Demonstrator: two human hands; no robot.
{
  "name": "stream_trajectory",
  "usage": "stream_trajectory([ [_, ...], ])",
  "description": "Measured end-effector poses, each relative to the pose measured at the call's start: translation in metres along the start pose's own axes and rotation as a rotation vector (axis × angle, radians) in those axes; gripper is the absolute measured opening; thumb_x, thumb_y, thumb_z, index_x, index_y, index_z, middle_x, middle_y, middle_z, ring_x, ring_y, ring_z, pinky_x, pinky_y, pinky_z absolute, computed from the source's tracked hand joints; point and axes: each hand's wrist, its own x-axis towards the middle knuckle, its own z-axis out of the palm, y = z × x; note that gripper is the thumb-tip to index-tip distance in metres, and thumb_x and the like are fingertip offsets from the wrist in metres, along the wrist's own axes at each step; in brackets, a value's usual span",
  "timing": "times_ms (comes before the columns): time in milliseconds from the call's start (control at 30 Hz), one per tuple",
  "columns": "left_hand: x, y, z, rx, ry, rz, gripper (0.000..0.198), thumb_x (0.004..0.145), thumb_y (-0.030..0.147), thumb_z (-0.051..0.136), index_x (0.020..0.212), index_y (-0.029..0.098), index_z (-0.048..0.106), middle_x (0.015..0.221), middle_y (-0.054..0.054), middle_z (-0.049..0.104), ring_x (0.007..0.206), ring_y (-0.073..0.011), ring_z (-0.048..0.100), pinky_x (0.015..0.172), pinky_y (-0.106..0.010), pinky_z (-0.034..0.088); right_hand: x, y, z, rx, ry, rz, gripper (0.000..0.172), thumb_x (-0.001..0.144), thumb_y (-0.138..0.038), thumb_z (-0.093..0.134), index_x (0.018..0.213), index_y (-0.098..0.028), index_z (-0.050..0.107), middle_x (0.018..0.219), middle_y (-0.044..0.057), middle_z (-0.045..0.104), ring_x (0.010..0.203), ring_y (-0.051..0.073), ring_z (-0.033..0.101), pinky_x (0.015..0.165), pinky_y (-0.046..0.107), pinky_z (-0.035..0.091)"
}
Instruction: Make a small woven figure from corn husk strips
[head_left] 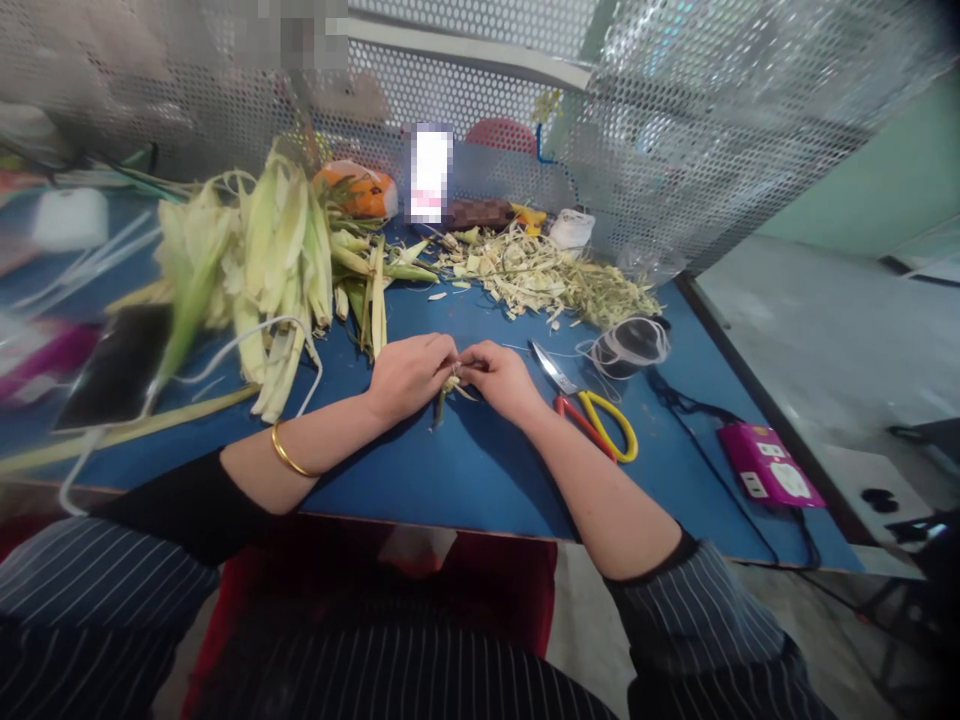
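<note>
Above the blue table my left hand (414, 378) and my right hand (504, 376) meet, their fingertips pinched together on a small strip of corn husk (452, 384). Its short pale and greenish ends poke out below the fingers; the fingers hide the rest. A thin white thread (517, 347) shows just right of the hands, towards a dark spool wound with white cord (634, 346). Scissors (581, 392) with one red and one yellow handle lie beside my right hand, blades parted. Left of my left hand is a large pile of corn husks (281, 240).
Chopped husk scraps (532, 268) are heaped at the back, before a perforated metal screen (480, 70). A lit phone (430, 175) stands near an orange packet (360, 190). A black phone (120, 360) with a white cable lies left. At right are black cords and a magenta packet (772, 467).
</note>
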Motion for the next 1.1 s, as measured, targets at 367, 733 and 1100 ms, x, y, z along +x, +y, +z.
stream_trajectory([
  [367, 0.006, -0.015, -0.003, -0.334, -0.052, -0.336, 0.015, 0.078, 0.032, 0.064, 0.072, 0.018, 0.064, 0.071, -0.002, 0.067, 0.065, -0.0139, 0.056, 0.059, -0.025, 0.037, 0.0, -0.001, -0.01, 0.134, -0.081, 0.08, 0.009, 0.078, -0.023, 0.059, 0.07, -0.018, 0.061, 0.085, 0.003, 0.068, 0.063, 0.011, 0.06, 0.064, 0.028, 0.05],
  [733, 0.005, -0.02, -0.006, -0.154, -0.026, -0.453, 0.01, 0.073, 0.027, 0.064, 0.066, 0.02, 0.066, 0.071, -0.004, 0.068, 0.069, -0.0189, 0.057, 0.059, -0.029, 0.035, -0.003, -0.016, -0.026, 0.095, -0.048, -0.031, 0.015, 0.077, -0.022, 0.06, 0.063, -0.017, 0.059, 0.094, 0.004, 0.062, 0.066, 0.01, 0.057, 0.062, 0.028, 0.046],
  [1100, 0.005, -0.021, -0.002, -0.197, -0.009, -0.45, 0.007, 0.07, 0.022, 0.06, 0.066, 0.021, 0.066, 0.07, -0.004, 0.068, 0.065, -0.0165, 0.056, 0.057, -0.029, 0.033, -0.007, -0.026, -0.016, 0.494, -0.072, 0.01, 0.017, 0.084, -0.031, 0.055, 0.072, -0.019, 0.055, 0.078, 0.002, 0.066, 0.065, 0.013, 0.06, 0.06, 0.026, 0.044],
])
